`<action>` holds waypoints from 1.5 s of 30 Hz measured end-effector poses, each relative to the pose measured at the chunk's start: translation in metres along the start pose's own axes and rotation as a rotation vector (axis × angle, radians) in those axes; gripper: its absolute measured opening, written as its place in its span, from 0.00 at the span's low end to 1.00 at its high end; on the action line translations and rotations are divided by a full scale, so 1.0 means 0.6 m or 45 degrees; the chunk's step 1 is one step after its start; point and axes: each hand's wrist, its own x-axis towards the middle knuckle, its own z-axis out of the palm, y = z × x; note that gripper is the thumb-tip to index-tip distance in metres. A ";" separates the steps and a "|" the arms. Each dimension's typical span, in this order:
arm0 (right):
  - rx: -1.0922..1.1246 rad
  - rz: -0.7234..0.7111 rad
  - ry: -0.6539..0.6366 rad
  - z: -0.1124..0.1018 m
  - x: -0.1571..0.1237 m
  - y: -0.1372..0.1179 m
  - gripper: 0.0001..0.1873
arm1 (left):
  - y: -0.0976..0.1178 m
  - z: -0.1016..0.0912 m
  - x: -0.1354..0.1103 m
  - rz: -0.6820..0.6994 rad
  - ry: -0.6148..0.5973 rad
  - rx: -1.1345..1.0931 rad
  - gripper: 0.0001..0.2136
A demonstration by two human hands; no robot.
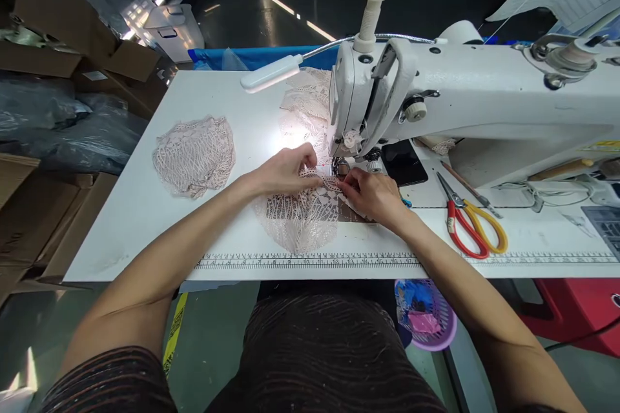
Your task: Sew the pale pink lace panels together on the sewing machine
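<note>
the upper edge of a beige lace piece (303, 229) is pinched by the fingers of the left hand (287, 170) and the right hand (376, 196), right at the presser foot (341, 168) of a white sewing machine (465, 87). the piece is spread towards the front of the white surface (123, 226). more folded lace (194, 156) is laid to the left, while scissors (467, 224) are placed to the right.

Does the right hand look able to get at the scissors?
Probably yes: the scissors lie to the right of the right hand, nothing covering them, though it is busy with the lace.
</note>
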 end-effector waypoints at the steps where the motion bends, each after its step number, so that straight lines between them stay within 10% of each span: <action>1: 0.011 0.005 -0.006 -0.001 0.000 0.001 0.16 | -0.004 0.000 0.003 -0.016 0.097 -0.011 0.11; 5: 0.097 0.035 -0.049 -0.005 0.002 0.008 0.16 | -0.014 0.012 0.003 0.114 0.432 0.330 0.07; 10: 0.177 -0.003 -0.114 -0.017 -0.006 0.013 0.17 | -0.004 0.049 -0.033 0.606 -0.045 0.492 0.17; 14: 0.170 0.011 -0.034 -0.016 -0.035 0.013 0.11 | -0.008 0.069 -0.051 0.545 -0.042 0.659 0.30; 23: 0.471 -0.040 0.226 0.029 -0.090 -0.034 0.09 | -0.002 0.084 -0.054 0.811 0.477 0.562 0.16; 29: 0.369 -0.345 -0.083 -0.002 -0.051 -0.006 0.13 | -0.003 0.101 -0.053 0.884 0.349 0.496 0.09; 45: 0.002 -0.681 0.117 0.034 -0.004 0.052 0.21 | -0.020 0.084 -0.042 0.988 0.475 0.431 0.05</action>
